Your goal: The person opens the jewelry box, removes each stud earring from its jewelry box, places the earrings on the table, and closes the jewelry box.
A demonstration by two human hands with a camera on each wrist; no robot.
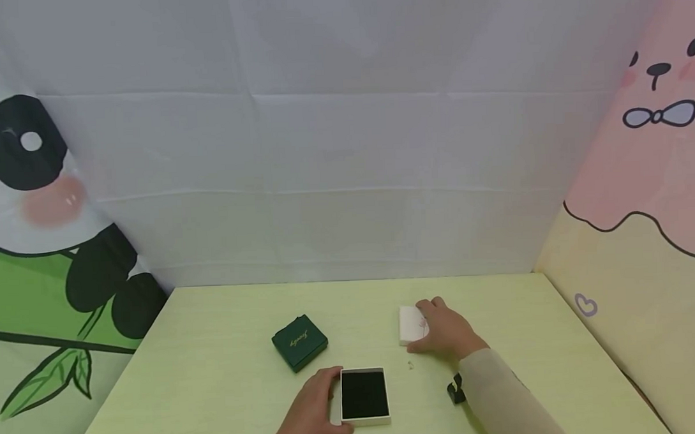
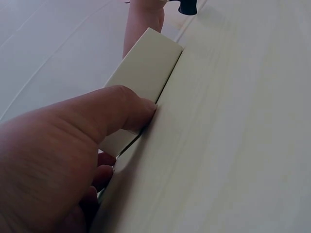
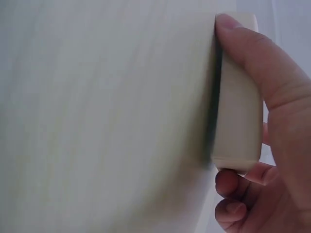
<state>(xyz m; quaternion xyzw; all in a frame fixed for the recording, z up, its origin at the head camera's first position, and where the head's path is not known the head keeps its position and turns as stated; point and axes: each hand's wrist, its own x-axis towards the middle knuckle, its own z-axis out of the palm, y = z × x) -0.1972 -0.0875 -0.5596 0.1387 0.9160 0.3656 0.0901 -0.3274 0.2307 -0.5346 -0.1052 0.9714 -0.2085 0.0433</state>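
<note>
Three views: one high, two close

From the head we look forward and down across the table (image 1: 216, 400) to the far white backdrop (image 1: 345, 147). From the left wrist we face right, low and close past the left hand (image 2: 63, 145); from the right wrist, left, close beside the right hand (image 3: 291, 131). Head and left wrist share the nearer black-lined box (image 1: 367, 422); head and right wrist, the farther white box (image 1: 411, 324).

White-walled box (image 1: 366, 422) lined in black, white lid (image 1: 411, 326) marked with a pinkish print, dark green case (image 1: 300, 343) lettered in gold, tabletop (image 1: 215, 381) toned pale yellow and faintly streaked, beige sleeve (image 1: 503, 390), pink-and-cream wall (image 1: 650, 174) patterned with black outlines
</note>
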